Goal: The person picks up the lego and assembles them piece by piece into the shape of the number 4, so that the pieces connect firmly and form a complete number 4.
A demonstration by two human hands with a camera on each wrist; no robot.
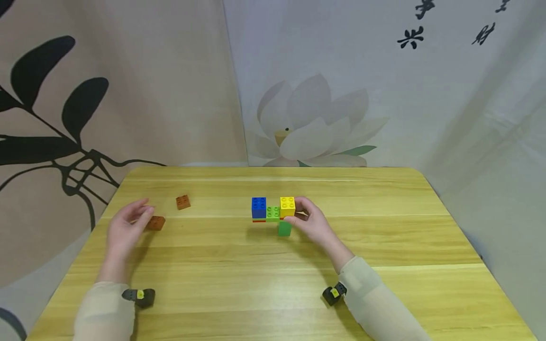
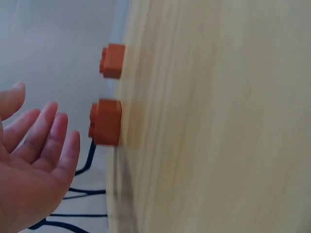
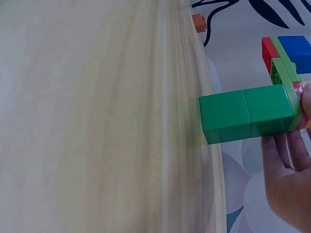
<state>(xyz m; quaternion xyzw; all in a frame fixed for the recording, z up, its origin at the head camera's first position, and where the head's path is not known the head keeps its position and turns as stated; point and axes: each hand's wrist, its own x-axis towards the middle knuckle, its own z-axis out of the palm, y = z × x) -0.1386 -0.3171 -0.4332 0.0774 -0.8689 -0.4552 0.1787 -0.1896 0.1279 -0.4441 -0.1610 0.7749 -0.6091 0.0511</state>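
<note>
My left hand (image 1: 123, 229) hovers beside the nearer orange brick (image 2: 108, 122), fingers loosely spread and apart from it. Farther back lies a second orange brick (image 1: 183, 202). On the right, my right hand (image 1: 314, 225) pinches the upper end of a joined brick model, at the yellow brick (image 1: 287, 206). Two stacked dark green bricks (image 3: 247, 114) form its column under a light green piece (image 1: 273, 213). A blue brick (image 1: 258, 207) tops the other end, with a red brick (image 3: 269, 53) below it. The fingers partly hide the red part under the yellow brick.
All of this is on or above a wooden table (image 1: 222, 284), whose far edge meets a printed curtain (image 1: 179, 94). Each wrist wears a small black camera, the left one (image 1: 146, 298) and the right one (image 1: 332, 295).
</note>
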